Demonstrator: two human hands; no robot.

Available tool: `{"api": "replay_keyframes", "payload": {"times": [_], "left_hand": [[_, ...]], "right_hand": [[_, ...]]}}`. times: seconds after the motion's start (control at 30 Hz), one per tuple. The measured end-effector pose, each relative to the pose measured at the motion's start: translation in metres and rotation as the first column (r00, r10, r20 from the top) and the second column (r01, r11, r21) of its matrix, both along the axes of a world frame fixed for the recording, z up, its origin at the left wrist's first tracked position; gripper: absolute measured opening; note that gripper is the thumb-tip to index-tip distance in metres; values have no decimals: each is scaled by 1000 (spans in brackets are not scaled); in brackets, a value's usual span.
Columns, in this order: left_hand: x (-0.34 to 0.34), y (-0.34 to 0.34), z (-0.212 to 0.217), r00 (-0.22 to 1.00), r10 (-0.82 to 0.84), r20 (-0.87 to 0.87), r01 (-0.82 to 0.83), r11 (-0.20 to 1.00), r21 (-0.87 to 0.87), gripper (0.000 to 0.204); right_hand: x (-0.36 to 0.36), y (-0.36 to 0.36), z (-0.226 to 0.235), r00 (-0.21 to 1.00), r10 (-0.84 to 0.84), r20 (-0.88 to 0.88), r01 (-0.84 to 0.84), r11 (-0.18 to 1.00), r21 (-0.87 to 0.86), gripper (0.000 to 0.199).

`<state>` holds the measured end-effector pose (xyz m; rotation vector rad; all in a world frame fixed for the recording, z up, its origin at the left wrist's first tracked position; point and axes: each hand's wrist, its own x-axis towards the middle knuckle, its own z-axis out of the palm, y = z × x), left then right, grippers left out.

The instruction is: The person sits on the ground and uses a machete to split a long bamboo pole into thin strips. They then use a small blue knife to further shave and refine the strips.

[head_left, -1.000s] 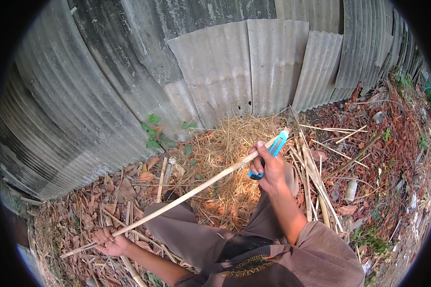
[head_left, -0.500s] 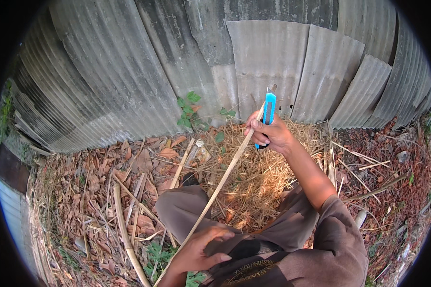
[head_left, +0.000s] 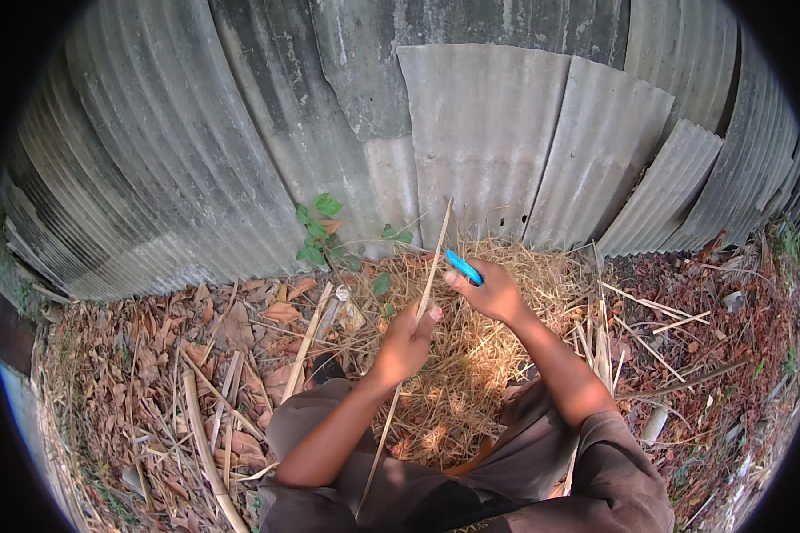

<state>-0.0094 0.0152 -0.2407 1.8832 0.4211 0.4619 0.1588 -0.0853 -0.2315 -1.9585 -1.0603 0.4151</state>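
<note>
My left hand [head_left: 405, 343] is closed round a long, thin bamboo strip [head_left: 433, 268]. The strip slants from my lap up toward the metal wall, its upper tip standing free above the hand. To the right of it, my right hand [head_left: 491, 290] grips a blue box cutter [head_left: 462, 265], which points up and left toward the strip with a small gap between them. The cutter's blade cannot be made out. Below both hands lies a heap of pale shavings [head_left: 471, 355], between my bent legs.
A corrugated metal wall [head_left: 482, 133] stands ahead, with a green plant [head_left: 316, 233] at its foot. Dry leaves [head_left: 240, 324] cover the ground on the left, along with a bamboo pole [head_left: 206, 444] and a split piece [head_left: 309, 342]. Thin sticks [head_left: 653, 342] lie on the right.
The left hand has come up from my lap and taken hold of the strip. My right hand has let go of the strip, keeping the box cutter, which now tilts left.
</note>
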Motion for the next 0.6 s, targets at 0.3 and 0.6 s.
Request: {"api": "replay_keyframes", "payload": {"times": [0.3,0.6], "left_hand": [[2,-4,18,998,54,41,-37,937,-347,11],[-18,-9,11,998,57,19,-54,988,-145,12]], "right_hand": [[-18,0,13,871,160,465,-98,983,-155,73],[-24,11,0,774,147,615,-196,981,11,70]]}}
